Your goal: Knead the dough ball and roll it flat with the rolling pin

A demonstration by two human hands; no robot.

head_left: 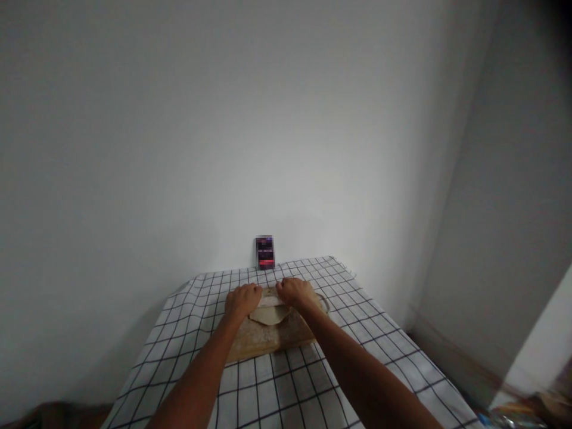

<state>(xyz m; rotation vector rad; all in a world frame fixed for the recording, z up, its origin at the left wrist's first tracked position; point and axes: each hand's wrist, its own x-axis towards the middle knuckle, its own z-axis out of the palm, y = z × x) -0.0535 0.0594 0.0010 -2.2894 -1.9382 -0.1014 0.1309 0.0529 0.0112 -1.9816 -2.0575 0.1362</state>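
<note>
- Apparently gripping pin [270,301] at both ends in tightly curled fingers of left hand [242,297] and right hand [297,291].
- Judged partway: flattened into dough [269,316] sheet on board [252,344]; remainder unclear.

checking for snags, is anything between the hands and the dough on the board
Yes: what looks like a pale rolling pin, between the left hand and right hand, lies at the far side of the visible dough. No other obstacle shows on the wooden board; the hands hide part of it.
</note>
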